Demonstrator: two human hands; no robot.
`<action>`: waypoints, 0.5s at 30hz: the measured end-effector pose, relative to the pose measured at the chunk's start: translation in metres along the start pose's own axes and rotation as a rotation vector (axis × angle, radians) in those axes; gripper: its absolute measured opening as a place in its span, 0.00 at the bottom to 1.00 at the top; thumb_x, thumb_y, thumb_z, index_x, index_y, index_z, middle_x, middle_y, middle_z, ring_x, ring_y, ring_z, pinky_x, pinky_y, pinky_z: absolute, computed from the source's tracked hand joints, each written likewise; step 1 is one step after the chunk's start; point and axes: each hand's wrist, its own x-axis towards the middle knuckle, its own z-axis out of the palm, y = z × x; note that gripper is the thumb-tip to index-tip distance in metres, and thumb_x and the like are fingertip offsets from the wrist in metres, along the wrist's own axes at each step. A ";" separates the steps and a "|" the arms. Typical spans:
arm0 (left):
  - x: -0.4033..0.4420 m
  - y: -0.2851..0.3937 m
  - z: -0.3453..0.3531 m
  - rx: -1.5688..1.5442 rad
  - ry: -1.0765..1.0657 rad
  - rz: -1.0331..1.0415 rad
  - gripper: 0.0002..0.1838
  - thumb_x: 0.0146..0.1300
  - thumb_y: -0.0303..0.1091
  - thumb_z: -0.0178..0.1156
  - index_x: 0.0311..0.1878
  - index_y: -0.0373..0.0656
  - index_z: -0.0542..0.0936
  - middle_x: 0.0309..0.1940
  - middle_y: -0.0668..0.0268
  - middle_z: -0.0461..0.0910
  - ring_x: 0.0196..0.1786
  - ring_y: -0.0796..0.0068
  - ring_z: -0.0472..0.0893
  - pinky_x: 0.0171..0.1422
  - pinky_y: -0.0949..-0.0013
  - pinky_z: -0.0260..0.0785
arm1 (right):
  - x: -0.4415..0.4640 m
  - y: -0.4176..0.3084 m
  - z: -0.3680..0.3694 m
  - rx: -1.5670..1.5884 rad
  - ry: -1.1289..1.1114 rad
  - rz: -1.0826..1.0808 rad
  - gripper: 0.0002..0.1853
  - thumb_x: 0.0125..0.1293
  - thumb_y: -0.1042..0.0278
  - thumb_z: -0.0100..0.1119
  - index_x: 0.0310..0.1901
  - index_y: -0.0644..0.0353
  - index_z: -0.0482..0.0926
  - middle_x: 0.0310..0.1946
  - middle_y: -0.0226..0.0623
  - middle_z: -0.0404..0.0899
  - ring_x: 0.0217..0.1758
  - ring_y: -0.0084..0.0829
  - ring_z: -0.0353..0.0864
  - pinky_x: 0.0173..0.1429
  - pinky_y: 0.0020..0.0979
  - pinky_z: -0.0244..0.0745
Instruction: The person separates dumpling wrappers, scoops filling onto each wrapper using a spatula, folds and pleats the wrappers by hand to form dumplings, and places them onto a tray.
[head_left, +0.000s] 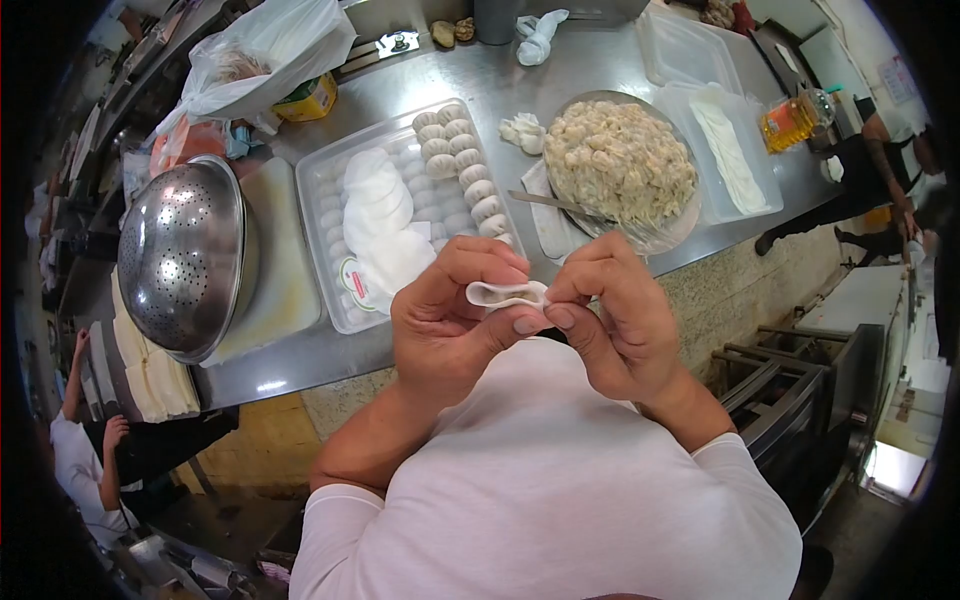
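Pinching a partly closed wrapper (pixel 482 294) at the frame's centre, its middle gaping, are the left hand (pixel 447 315) and right hand (pixel 625 320), with rows of dumplings (pixel 483 190) shaped at upper centre, loose wrappers (pixel 380 205) left of them and heaped filling (pixel 622 150) at upper right unused.

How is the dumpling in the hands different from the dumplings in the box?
The held dumpling gapes open; the boxed dumplings look closed and pleated. The held dumpling is pinched between the left hand and right hand; the boxed dumplings sit in rows. Both have whitish wrappers.
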 end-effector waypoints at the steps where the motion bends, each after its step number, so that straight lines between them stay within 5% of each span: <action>1: 0.000 -0.002 -0.002 -0.008 -0.021 0.027 0.17 0.59 0.17 0.73 0.51 0.36 0.82 0.53 0.61 0.77 0.53 0.77 0.79 0.57 0.74 0.75 | -0.001 0.003 0.002 0.024 0.016 -0.016 0.08 0.66 0.79 0.66 0.45 0.64 0.80 0.38 0.38 0.79 0.39 0.35 0.75 0.42 0.32 0.73; 15: 0.000 -0.002 -0.018 0.141 -0.064 0.105 0.17 0.63 0.24 0.73 0.54 0.35 0.81 0.53 0.59 0.76 0.57 0.71 0.75 0.63 0.70 0.68 | 0.010 -0.003 0.017 0.094 0.099 0.057 0.07 0.67 0.79 0.64 0.45 0.65 0.79 0.37 0.39 0.79 0.39 0.38 0.75 0.43 0.34 0.73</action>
